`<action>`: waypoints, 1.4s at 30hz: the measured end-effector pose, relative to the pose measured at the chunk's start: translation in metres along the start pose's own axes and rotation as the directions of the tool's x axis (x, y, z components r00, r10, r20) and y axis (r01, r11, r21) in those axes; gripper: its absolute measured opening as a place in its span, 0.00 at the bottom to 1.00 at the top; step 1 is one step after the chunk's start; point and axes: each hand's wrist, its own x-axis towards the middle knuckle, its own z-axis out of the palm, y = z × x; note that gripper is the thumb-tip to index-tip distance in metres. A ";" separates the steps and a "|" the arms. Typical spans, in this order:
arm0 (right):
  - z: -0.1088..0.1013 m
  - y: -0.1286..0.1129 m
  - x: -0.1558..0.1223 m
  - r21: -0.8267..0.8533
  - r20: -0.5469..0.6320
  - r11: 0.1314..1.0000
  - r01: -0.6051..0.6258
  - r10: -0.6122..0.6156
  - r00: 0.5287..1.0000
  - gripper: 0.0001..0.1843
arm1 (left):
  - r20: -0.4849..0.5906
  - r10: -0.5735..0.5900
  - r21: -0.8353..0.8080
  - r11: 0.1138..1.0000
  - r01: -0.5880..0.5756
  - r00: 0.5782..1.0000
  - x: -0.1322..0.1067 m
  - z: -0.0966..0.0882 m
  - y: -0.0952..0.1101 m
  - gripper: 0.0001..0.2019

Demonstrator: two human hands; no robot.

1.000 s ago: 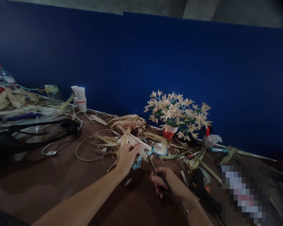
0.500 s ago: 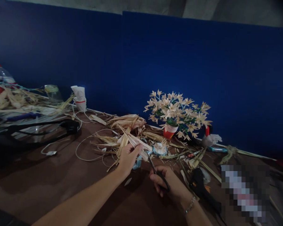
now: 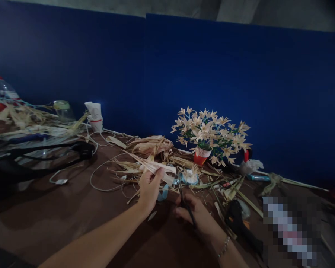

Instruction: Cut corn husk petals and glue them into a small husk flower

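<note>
Here's my left grip (image 3: 150,186), pinched firmly on pale husk strips (image 3: 167,168) above the bench (image 3: 58,216), their long axis slanting left to right. My right grip (image 3: 199,214), farther from them, wraps the scissors (image 3: 181,190), blades just beside the husk's right ends, nearly crosswise.

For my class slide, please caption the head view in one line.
Left hand holding pale dried strips, right hand holding scissors, with pale flowers in a red-and-white cup beyond.
</note>
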 end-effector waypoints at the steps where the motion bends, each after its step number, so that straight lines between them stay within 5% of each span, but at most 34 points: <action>1: 0.001 0.001 0.001 0.017 -0.005 1.000 0.004 -0.004 1.000 0.17 | -0.016 0.007 0.003 1.000 -0.007 1.000 0.000 -0.001 0.001 0.15; 5: 0.007 0.000 0.001 0.193 -0.184 0.972 0.130 -0.095 0.978 0.17 | 0.021 0.056 0.037 0.998 -0.057 0.998 -0.006 -0.001 0.005 0.14; 8: 0.014 -0.005 0.001 0.322 -0.318 0.922 0.216 -0.110 0.942 0.20 | 0.207 0.083 0.061 0.993 -0.098 0.975 -0.015 0.001 0.010 0.12; 13: 0.017 -0.009 0.001 0.243 -0.421 0.939 0.242 -0.123 0.899 0.22 | 0.427 0.080 -0.009 0.996 -0.085 0.901 -0.027 0.006 0.019 0.10; 17: 0.013 -0.006 0.003 0.201 -0.499 0.936 0.288 -0.155 0.853 0.22 | 0.655 0.039 -0.129 0.990 0.060 0.755 -0.025 0.009 0.027 0.10; 21: 0.010 -0.001 0.004 0.042 -0.569 0.945 0.325 -0.245 0.785 0.20 | 0.689 -0.084 -0.180 0.942 0.282 0.720 -0.022 0.009 0.032 0.14; 26: 0.009 -0.001 0.004 -0.076 -0.583 0.936 0.344 -0.321 0.747 0.19 | 0.692 -0.402 -0.017 0.821 0.571 0.599 -0.022 0.004 0.025 0.11; 29: 0.010 -0.002 0.004 -0.060 -0.594 0.932 0.356 -0.320 0.738 0.19 | 0.635 -0.477 -0.063 0.752 0.656 0.608 -0.023 0.005 0.018 0.09; 33: 0.010 -0.001 0.005 -0.008 -0.579 0.943 0.333 -0.276 0.767 0.19 | 0.568 -0.478 -0.223 0.695 0.683 0.671 -0.026 0.011 0.015 0.10; 39: 0.012 -0.005 0.002 -0.051 -0.544 0.947 0.317 -0.292 0.786 0.18 | 0.455 -0.321 -0.204 0.870 0.448 0.831 -0.025 0.011 0.019 0.13; 42: 0.009 -0.009 -0.002 -0.079 -0.469 0.957 0.279 -0.283 0.837 0.17 | 0.371 -0.278 -0.207 0.905 0.371 0.886 -0.015 0.007 0.021 0.14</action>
